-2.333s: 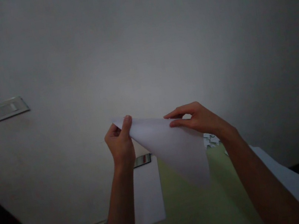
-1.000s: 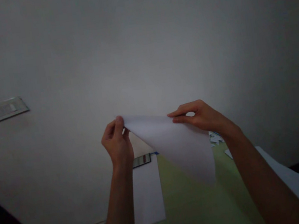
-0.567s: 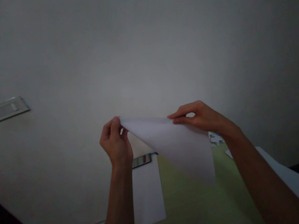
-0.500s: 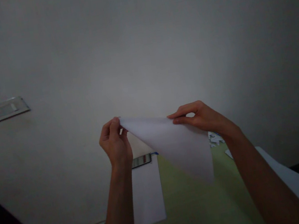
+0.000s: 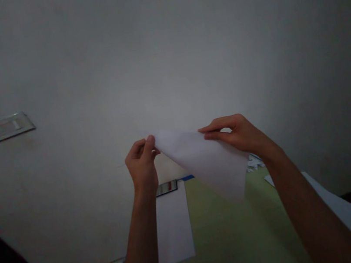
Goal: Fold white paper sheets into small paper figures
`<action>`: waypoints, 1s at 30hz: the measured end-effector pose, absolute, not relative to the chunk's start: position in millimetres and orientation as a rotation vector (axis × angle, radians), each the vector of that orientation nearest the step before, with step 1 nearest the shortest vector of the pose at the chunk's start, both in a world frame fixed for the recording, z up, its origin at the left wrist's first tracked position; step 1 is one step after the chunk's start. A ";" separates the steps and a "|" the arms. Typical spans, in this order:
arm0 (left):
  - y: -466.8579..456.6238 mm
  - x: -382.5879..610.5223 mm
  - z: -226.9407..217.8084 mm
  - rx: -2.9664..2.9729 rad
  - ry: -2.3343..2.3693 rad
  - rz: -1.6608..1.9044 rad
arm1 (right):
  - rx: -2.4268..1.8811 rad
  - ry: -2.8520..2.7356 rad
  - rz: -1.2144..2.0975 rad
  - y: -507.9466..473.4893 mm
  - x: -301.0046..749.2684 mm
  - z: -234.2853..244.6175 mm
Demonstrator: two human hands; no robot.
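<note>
Pinching the top edge of a folded-looking white sheet (image 5: 204, 158), the left hand (image 5: 143, 160) grips near its left end and the right hand (image 5: 233, 134) farther right, well apart. The sheet hangs in the air above the green bench (image 5: 225, 242), its long axis running left to right and sloping down rightward, a pointed corner drooping low on the right. Bench surface stretches between a flat paper (image 5: 175, 230) at left, bearing a dark-rimmed flat object (image 5: 167, 188), and white paper (image 5: 342, 212) at right. Scraps (image 5: 254, 163) lie at the far side, before the wall (image 5: 164, 54).
</note>
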State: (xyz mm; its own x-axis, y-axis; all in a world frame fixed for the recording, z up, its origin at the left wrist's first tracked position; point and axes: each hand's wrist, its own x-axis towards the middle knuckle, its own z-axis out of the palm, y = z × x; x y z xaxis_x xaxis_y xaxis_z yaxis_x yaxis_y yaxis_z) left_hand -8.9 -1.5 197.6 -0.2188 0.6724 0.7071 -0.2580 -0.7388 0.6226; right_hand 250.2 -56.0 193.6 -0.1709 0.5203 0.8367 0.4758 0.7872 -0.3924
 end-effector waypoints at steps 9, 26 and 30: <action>-0.1 -12.3 196.3 1.456 0.485 2.031 | -0.772 -1.794 0.054 -58.6 247.6 194.7; -1.3 -10.6 194.2 1.533 0.537 1.911 | -0.778 -1.773 0.035 -59.7 246.9 194.9; -2.6 -9.2 194.8 1.489 0.510 1.951 | -0.764 -1.787 0.054 -58.1 246.4 194.4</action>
